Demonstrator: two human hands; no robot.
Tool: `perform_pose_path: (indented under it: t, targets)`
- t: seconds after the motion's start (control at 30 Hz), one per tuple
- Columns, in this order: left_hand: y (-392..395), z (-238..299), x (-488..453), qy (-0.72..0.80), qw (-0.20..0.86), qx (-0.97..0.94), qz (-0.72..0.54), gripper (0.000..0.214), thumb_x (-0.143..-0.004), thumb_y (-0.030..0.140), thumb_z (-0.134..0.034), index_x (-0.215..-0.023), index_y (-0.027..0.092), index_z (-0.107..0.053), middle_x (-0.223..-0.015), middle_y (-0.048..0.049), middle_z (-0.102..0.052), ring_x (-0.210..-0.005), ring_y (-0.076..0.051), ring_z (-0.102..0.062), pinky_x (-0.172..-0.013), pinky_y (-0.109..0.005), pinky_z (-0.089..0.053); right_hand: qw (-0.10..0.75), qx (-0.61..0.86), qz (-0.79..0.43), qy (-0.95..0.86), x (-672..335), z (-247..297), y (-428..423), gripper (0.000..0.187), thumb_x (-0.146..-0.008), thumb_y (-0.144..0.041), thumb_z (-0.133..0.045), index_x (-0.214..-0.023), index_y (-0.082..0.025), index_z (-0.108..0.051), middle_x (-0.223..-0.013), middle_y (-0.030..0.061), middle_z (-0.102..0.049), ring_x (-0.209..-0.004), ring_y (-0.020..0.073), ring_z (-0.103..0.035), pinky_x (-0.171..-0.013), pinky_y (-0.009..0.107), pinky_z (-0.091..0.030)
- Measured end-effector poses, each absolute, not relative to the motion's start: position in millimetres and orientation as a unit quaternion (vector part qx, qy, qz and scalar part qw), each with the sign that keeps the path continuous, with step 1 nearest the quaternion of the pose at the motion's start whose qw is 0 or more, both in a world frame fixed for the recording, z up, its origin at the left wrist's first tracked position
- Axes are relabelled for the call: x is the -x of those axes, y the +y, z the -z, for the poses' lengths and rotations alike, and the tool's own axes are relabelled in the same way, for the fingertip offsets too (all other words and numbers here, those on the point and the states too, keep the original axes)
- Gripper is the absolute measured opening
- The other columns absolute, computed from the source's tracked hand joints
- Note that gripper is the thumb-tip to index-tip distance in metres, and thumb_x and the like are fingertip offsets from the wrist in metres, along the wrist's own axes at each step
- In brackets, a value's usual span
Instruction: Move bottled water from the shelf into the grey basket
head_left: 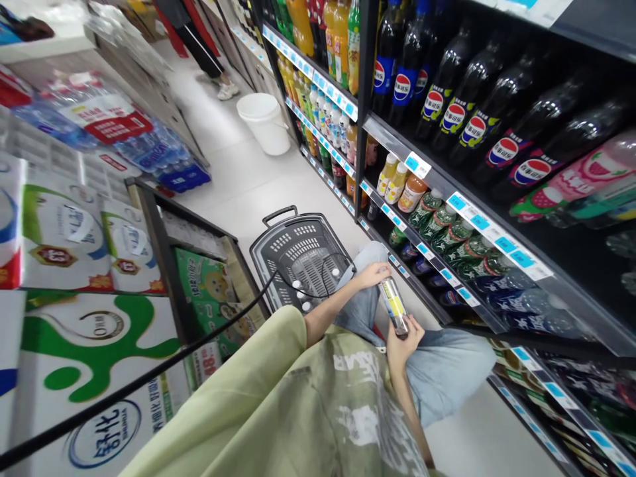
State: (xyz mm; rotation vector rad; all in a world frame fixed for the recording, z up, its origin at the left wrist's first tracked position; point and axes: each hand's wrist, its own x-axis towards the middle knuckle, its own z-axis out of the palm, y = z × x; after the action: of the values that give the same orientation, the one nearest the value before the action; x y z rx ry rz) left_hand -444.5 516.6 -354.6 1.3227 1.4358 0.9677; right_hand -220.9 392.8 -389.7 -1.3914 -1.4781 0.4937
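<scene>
A small bottle with dark contents and a yellow and white label is held tilted between my two hands, above my bent knees. My left hand is closed around its upper end, which the fingers partly hide. At the lower end, my right hand grips the bottle with thumb and fingers. Beyond my left arm, a dark grey shopping basket stands on the floor with several white-capped items inside. The rack of drinks is close to the right of my hands.
Cola bottles line the upper shelf on the right. Milk cartons are stacked at left, with packs of bottled water behind. A white bucket stands farther down the aisle, near a person's legs. A black cord crosses the view.
</scene>
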Motion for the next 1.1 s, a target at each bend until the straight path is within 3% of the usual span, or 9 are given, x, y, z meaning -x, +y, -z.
perform_pose_path:
  t: [0.13,0.27,0.4,0.5,0.6,0.73,0.93,1.1]
  targets:
    - [517.0,350.8,444.9,0.591,0.450,-0.537,-0.400,0.021,-0.096,0.034,-0.061,-0.089,0.017,-0.071,-0.086,-0.0030,-0.075,-0.085,-0.018,-0.065,-0.086,-0.028,-0.054,0.490,0.604,-0.277,-0.564,224.7,381.3,394.9,0.060,-0.081,-0.058,-0.087,-0.122,-0.018,-0.071,-0.115,0.0160,-0.070,-0.108,0.0318,-0.069,-0.097,0.048,-0.059]
    - [514.3,343.0,446.5,0.594,0.447,-0.547,-0.384,0.025,-0.096,0.038,-0.061,-0.088,0.017,-0.071,-0.078,-0.0012,-0.071,-0.076,-0.016,-0.063,-0.077,-0.026,-0.053,0.469,0.642,-0.386,-0.468,221.1,383.2,395.3,0.075,-0.075,-0.069,-0.083,-0.125,-0.016,-0.066,-0.104,0.0125,-0.075,-0.077,0.0243,-0.070,-0.071,0.038,-0.059]
    - [510.4,333.0,447.1,0.612,0.429,-0.564,-0.352,0.026,-0.093,0.038,-0.063,-0.077,0.018,-0.070,-0.065,0.0013,-0.063,-0.067,-0.015,-0.057,-0.072,-0.025,-0.049,0.443,0.633,-0.482,-0.412,213.9,388.0,398.0,0.064,-0.087,-0.081,-0.058,-0.100,-0.019,-0.066,-0.065,0.0025,-0.069,-0.045,0.0187,-0.057,-0.052,0.034,-0.049]
    - [510.3,321.7,447.6,0.638,0.400,-0.566,-0.335,0.023,-0.089,0.034,-0.061,-0.072,0.020,-0.070,-0.062,0.0009,-0.061,-0.065,-0.016,-0.055,-0.072,-0.026,-0.047,0.424,0.620,-0.511,-0.419,212.9,390.1,399.7,0.068,-0.091,-0.086,-0.042,-0.077,-0.023,-0.063,-0.053,0.0045,-0.065,-0.037,0.0186,-0.051,-0.044,0.034,-0.041]
    - [514.9,299.4,454.7,0.650,0.372,-0.575,-0.330,0.021,-0.086,0.032,-0.061,-0.072,0.021,-0.072,-0.064,-0.0014,-0.064,-0.067,-0.017,-0.057,-0.073,-0.027,-0.046,0.405,0.606,-0.530,-0.433,216.3,390.4,400.0,0.070,-0.087,-0.089,-0.050,-0.071,-0.023,-0.064,-0.048,0.0040,-0.061,-0.036,0.0185,-0.049,-0.043,0.034,-0.039]
    - [523.7,251.5,486.3,0.668,0.280,-0.603,-0.333,0.026,-0.090,0.036,-0.061,-0.076,0.019,-0.074,-0.066,-0.0025,-0.066,-0.067,-0.018,-0.059,-0.071,-0.029,-0.045,0.397,0.595,-0.533,-0.453,219.6,388.6,400.8,0.070,-0.080,-0.089,-0.065,-0.077,-0.020,-0.070,-0.050,0.0017,-0.062,-0.045,0.0192,-0.056,-0.051,0.032,-0.045]
    - [514.7,193.1,561.1,0.787,0.093,-0.491,-0.362,0.025,-0.095,0.037,-0.061,-0.096,0.017,-0.076,-0.081,-0.0039,-0.074,-0.076,-0.019,-0.066,-0.073,-0.028,-0.045,0.390,0.588,-0.537,-0.462,219.4,387.3,402.7,0.073,-0.076,-0.091,-0.067,-0.078,-0.019,-0.072,-0.055,0.0038,-0.066,-0.053,0.0210,-0.062,-0.058,0.034,-0.050]
    - [496.6,186.6,613.1,0.850,0.025,-0.457,-0.260,0.025,-0.096,0.038,-0.064,-0.107,0.018,-0.074,-0.096,-0.0091,-0.078,-0.091,-0.025,-0.070,-0.081,-0.030,-0.048,0.376,0.589,-0.534,-0.477,219.5,391.7,402.9,0.075,-0.076,-0.093,-0.067,-0.075,-0.019,-0.074,-0.058,0.0048,-0.069,-0.056,0.0224,-0.063,-0.064,0.037,-0.052]
